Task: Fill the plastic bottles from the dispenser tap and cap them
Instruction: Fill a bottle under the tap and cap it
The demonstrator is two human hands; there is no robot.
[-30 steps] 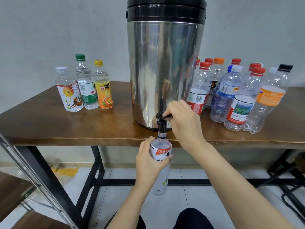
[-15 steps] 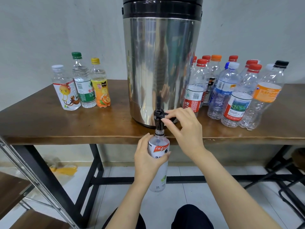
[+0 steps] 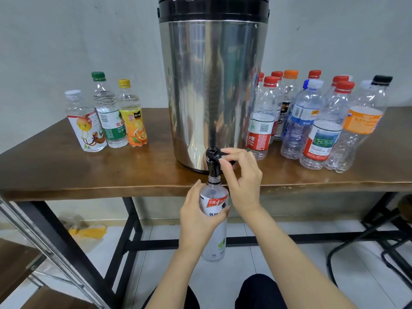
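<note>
A tall steel dispenser (image 3: 211, 97) with a black lid stands on the wooden table (image 3: 66, 170). Its black tap (image 3: 213, 162) juts over the front edge. Below the edge, my left hand (image 3: 200, 217) grips an uncapped clear bottle (image 3: 215, 233) with a white and red label, its mouth right under the spout. My right hand (image 3: 240, 175) pinches the black tap lever, which points to the right.
Three capped bottles (image 3: 107, 117) stand on the table at the left of the dispenser. Several capped bottles (image 3: 316, 121) crowd the table at the right. Black table legs and crossbars (image 3: 129, 241) run below, over a tiled floor. A metal rack (image 3: 33, 241) leans at lower left.
My right hand has shifted on the tap, from covering the lever to pinching its end with the fingertips. The bottle stays under the spout in my left hand.
</note>
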